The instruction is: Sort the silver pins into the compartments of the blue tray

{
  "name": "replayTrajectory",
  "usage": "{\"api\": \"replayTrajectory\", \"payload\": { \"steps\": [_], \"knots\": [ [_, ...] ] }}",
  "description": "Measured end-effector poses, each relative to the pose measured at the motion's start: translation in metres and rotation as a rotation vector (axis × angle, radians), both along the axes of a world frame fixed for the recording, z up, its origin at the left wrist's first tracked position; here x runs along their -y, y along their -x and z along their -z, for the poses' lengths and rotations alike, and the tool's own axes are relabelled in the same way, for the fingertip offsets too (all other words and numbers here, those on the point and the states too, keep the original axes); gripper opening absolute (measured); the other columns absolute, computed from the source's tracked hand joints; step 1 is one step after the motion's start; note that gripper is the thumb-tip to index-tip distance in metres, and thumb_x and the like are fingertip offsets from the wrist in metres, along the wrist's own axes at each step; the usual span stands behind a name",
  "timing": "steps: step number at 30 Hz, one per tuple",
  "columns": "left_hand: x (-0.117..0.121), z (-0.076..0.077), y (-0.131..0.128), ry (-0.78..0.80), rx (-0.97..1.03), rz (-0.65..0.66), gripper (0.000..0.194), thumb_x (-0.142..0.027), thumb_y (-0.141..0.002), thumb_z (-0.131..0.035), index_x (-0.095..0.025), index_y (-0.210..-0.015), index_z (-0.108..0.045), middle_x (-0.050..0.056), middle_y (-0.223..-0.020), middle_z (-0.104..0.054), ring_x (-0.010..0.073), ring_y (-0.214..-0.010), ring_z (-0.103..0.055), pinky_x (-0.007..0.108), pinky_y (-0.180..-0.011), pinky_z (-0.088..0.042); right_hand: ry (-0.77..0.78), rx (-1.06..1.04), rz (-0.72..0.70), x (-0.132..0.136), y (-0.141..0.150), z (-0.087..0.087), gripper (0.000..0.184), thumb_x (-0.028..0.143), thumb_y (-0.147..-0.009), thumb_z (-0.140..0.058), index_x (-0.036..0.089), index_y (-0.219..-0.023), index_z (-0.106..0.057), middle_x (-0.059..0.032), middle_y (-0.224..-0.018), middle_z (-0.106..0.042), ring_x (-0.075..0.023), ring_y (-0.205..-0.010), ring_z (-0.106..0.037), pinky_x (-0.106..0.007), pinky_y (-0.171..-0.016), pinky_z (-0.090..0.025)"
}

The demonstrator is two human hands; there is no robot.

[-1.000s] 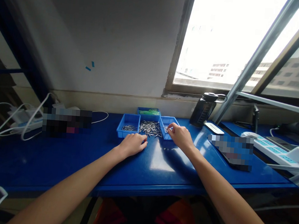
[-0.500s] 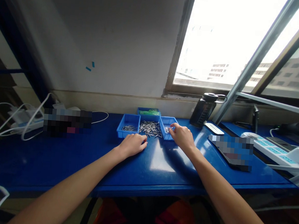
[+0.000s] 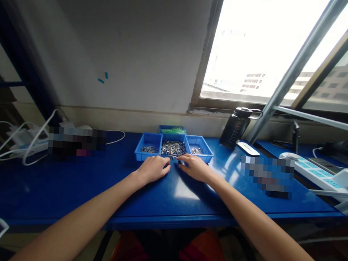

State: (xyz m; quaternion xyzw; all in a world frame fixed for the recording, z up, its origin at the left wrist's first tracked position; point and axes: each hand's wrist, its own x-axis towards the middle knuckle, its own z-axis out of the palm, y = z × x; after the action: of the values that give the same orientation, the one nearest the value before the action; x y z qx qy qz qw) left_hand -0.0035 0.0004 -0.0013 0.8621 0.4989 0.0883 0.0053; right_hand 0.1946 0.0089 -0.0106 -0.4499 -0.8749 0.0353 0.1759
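Note:
A loose pile of small metal pins (image 3: 173, 148) lies on the blue table (image 3: 67, 182) between two blue trays. The left tray (image 3: 148, 146) and the right tray (image 3: 198, 149) each hold a few pins. My left hand (image 3: 153, 169) rests on the table just in front of the pile, fingers curled, fingertips pressed to the surface. My right hand (image 3: 194, 167) lies beside it, fingers stretched out toward the pile's near edge, nothing visibly in them.
A third blue tray with green contents (image 3: 173, 129) stands behind the pile. A dark bottle (image 3: 236, 127) stands at the window sill. A power strip (image 3: 318, 174) and devices lie at the right; chargers and white cables (image 3: 25, 139) at the left.
My right hand has drawn back from over the right tray and moved left, down to the table in front of the pin pile. My left hand has barely moved.

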Motion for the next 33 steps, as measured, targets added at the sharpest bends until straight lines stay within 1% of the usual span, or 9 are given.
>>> {"api": "replayTrajectory", "payload": {
  "steps": [4, 7, 9, 12, 16, 21, 28, 31, 33],
  "knots": [
    [0.001, -0.001, -0.001, 0.001, 0.006, 0.007, 0.03, -0.042, -0.083, -0.037, -0.022, -0.091, -0.059, 0.005, -0.08, -0.064, 0.0205, -0.074, -0.06, 0.027, -0.063, -0.041, 0.021, 0.035, -0.013, 0.002, -0.001, 0.0, 0.039, 0.032, -0.08, -0.047, 0.024, -0.119, -0.05, -0.0065, -0.122, -0.049, -0.0195, -0.103, -0.052, -0.03, -0.087, -0.04],
    [0.001, -0.001, -0.001, 0.011, 0.005, -0.007, 0.031, -0.042, -0.082, -0.038, -0.022, -0.091, -0.059, 0.005, -0.08, -0.064, 0.0203, -0.074, -0.06, 0.027, -0.064, -0.042, 0.018, 0.057, 0.027, 0.004, 0.002, 0.001, 0.041, 0.032, -0.081, -0.046, 0.026, -0.122, -0.047, -0.0066, -0.127, -0.044, -0.02, -0.105, -0.051, -0.031, -0.087, -0.04],
    [0.001, -0.001, -0.001, 0.008, 0.004, -0.002, 0.03, -0.042, -0.082, -0.038, -0.022, -0.092, -0.059, 0.005, -0.081, -0.064, 0.0206, -0.075, -0.06, 0.027, -0.065, -0.042, 0.007, 0.078, 0.044, 0.004, 0.005, 0.001, 0.039, 0.032, -0.083, -0.043, 0.025, -0.121, -0.048, -0.0066, -0.128, -0.044, -0.0199, -0.104, -0.051, -0.031, -0.087, -0.04],
    [0.001, -0.001, 0.0, 0.001, -0.001, 0.016, 0.029, -0.04, -0.082, -0.038, -0.023, -0.091, -0.059, 0.005, -0.082, -0.065, 0.0214, -0.076, -0.06, 0.028, -0.066, -0.042, -0.005, 0.118, 0.039, 0.004, 0.009, 0.002, 0.034, 0.029, -0.085, -0.039, 0.023, -0.116, -0.051, -0.0067, -0.124, -0.047, -0.0184, -0.099, -0.054, -0.028, -0.082, -0.042],
    [0.001, 0.0, 0.002, 0.014, -0.003, 0.018, 0.029, -0.041, -0.082, -0.038, -0.023, -0.091, -0.059, 0.005, -0.082, -0.065, 0.021, -0.077, -0.06, 0.028, -0.067, -0.042, -0.001, 0.193, -0.011, -0.002, 0.011, -0.002, 0.034, 0.019, -0.085, -0.034, 0.023, -0.114, -0.051, -0.006, -0.115, -0.052, -0.015, -0.086, -0.058, -0.025, -0.073, -0.043],
    [0.002, -0.001, 0.001, 0.011, -0.007, 0.012, 0.027, -0.039, -0.082, -0.039, -0.023, -0.092, -0.058, 0.005, -0.081, -0.064, 0.0215, -0.076, -0.06, 0.028, -0.065, -0.042, 0.003, 0.276, -0.06, -0.008, 0.012, -0.007, 0.034, 0.012, -0.083, -0.036, 0.02, -0.112, -0.051, -0.0067, -0.101, -0.056, -0.0137, -0.079, -0.058, -0.023, -0.067, -0.04],
    [0.002, -0.002, 0.0, 0.017, -0.012, 0.011, 0.028, -0.04, -0.082, -0.039, -0.023, -0.09, -0.058, 0.005, -0.082, -0.064, 0.0217, -0.077, -0.06, 0.028, -0.065, -0.042, -0.085, 0.241, 0.014, -0.003, 0.015, 0.0, 0.028, 0.012, -0.084, -0.033, 0.019, -0.104, -0.052, -0.0051, -0.094, -0.057, -0.0134, -0.075, -0.057, -0.021, -0.06, -0.037],
    [0.003, -0.003, 0.0, 0.028, -0.018, -0.008, 0.028, -0.041, -0.082, -0.039, -0.023, -0.091, -0.058, 0.005, -0.083, -0.064, 0.0215, -0.078, -0.059, 0.028, -0.066, -0.042, -0.079, 0.273, 0.043, 0.001, 0.014, -0.002, 0.026, 0.014, -0.085, -0.033, 0.019, -0.102, -0.053, -0.0055, -0.092, -0.058, -0.0142, -0.076, -0.057, -0.022, -0.061, -0.036],
    [0.003, -0.004, -0.001, 0.039, -0.018, -0.014, 0.029, -0.041, -0.082, -0.039, -0.022, -0.092, -0.058, 0.005, -0.083, -0.064, 0.021, -0.079, -0.059, 0.027, -0.067, -0.042, -0.074, 0.286, 0.079, 0.004, 0.014, -0.005, 0.027, 0.017, -0.086, -0.032, 0.02, -0.103, -0.052, -0.0061, -0.096, -0.057, -0.0145, -0.076, -0.058, -0.022, -0.06, -0.036]
  ]
}}
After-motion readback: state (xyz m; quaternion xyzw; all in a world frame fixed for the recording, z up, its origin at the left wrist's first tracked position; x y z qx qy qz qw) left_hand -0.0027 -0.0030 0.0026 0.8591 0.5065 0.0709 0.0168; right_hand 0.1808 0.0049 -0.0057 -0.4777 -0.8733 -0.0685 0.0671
